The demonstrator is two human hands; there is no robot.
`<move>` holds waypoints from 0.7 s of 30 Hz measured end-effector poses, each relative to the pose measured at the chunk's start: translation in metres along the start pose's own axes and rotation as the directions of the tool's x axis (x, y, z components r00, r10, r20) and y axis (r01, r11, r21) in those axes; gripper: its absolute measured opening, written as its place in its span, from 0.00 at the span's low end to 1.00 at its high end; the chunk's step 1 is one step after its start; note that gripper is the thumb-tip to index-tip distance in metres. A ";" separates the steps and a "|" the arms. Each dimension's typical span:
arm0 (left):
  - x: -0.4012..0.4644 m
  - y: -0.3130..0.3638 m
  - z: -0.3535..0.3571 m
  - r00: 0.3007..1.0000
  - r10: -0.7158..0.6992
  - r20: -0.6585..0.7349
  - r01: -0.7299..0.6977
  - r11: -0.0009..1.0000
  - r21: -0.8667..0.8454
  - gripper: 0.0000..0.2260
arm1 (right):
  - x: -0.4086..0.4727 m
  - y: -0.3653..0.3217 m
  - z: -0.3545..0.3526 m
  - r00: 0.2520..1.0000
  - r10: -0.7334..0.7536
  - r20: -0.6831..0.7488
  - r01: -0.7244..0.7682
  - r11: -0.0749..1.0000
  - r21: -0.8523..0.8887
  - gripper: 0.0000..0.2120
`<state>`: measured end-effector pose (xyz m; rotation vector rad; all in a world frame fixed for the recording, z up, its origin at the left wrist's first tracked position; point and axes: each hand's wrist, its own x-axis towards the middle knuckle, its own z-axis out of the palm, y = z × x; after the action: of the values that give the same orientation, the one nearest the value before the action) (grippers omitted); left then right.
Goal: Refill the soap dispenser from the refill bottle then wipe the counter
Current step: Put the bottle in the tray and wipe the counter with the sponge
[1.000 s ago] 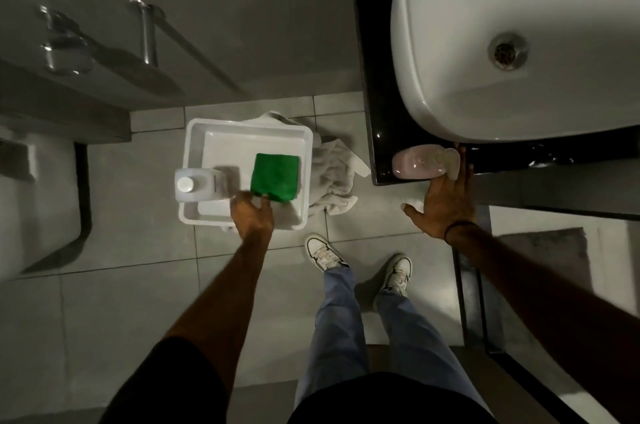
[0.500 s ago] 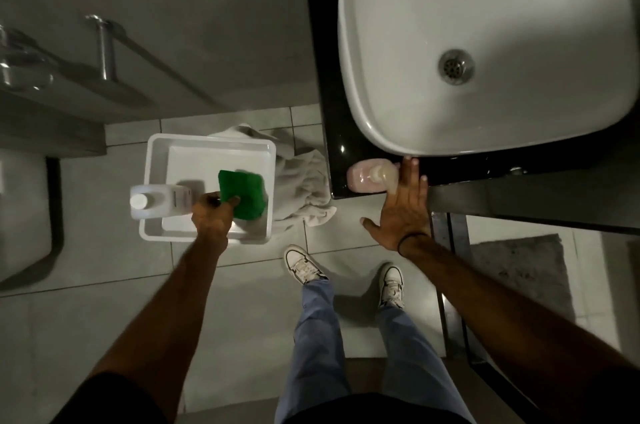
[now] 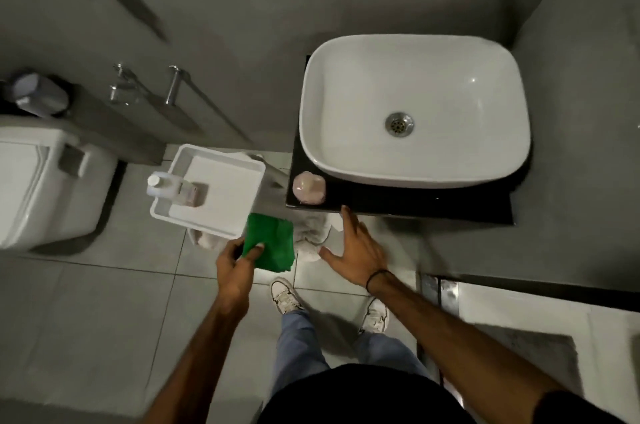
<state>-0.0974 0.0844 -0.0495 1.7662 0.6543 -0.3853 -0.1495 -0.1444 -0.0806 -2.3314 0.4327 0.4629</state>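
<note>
Soap dispenser [image 3: 309, 188] shows no readable label; left hand [image 3: 235, 266] pinches green cloth [image 3: 272, 241], right hand [image 3: 356, 255] spread.

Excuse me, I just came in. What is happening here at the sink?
A person stands at a bathroom sink. The left hand holds a green cloth just off the near corner of a white tray, where the refill bottle lies. The right hand is open, its fingertips at the edge of the black counter. The pink soap dispenser stands on the counter's left corner, untouched. The wiping seems about to start.
</note>
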 end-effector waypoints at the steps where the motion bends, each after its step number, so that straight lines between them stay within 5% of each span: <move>1: -0.017 -0.004 0.013 0.999 -0.010 0.040 0.012 0.999 -0.041 0.10 | -0.009 0.001 -0.006 0.998 0.049 0.031 -0.054 0.986 0.160 0.49; 4: -0.057 -0.011 0.053 0.975 -0.062 0.213 0.097 0.983 -0.157 0.10 | -0.025 0.009 -0.026 0.960 0.173 0.221 -0.279 0.666 0.692 0.33; 7: -0.078 -0.012 0.091 0.925 -0.072 0.373 0.150 0.971 -0.186 0.12 | -0.039 0.031 -0.043 0.910 0.123 0.397 -0.416 0.272 0.868 0.19; 10: -0.084 -0.010 0.118 0.891 -0.052 0.452 0.102 0.991 -0.087 0.11 | -0.050 0.059 -0.058 0.907 0.190 0.377 -0.407 0.161 0.899 0.15; 13: -0.065 -0.007 0.131 0.956 0.005 0.292 -0.015 0.999 0.031 0.14 | -0.051 0.090 -0.081 0.856 0.467 0.221 -0.306 0.114 0.945 0.11; 15: -0.042 0.004 0.128 0.987 0.109 0.118 -0.127 0.980 0.156 0.24 | -0.050 0.117 -0.106 0.735 0.677 -0.032 -0.167 0.226 0.960 0.11; 16: -0.028 0.010 0.125 0.982 0.179 0.058 -0.188 0.954 0.232 0.30 | -0.050 0.130 -0.122 0.660 0.721 -0.209 -0.129 0.384 0.914 0.12; 19: 0.011 0.029 0.118 0.929 0.358 0.091 -0.366 0.862 0.352 0.40 | -0.052 0.161 -0.162 0.525 0.465 -0.713 -0.245 0.885 0.396 0.13; 21: 0.024 0.041 0.119 0.895 0.393 0.210 -0.445 0.810 0.383 0.38 | -0.044 0.173 -0.171 0.580 0.274 -0.767 -0.289 0.950 0.121 0.15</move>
<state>-0.0448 -0.0314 -0.0656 2.2169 0.0716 -0.3369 -0.2274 -0.3767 -0.0445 -2.3817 1.2328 -0.4773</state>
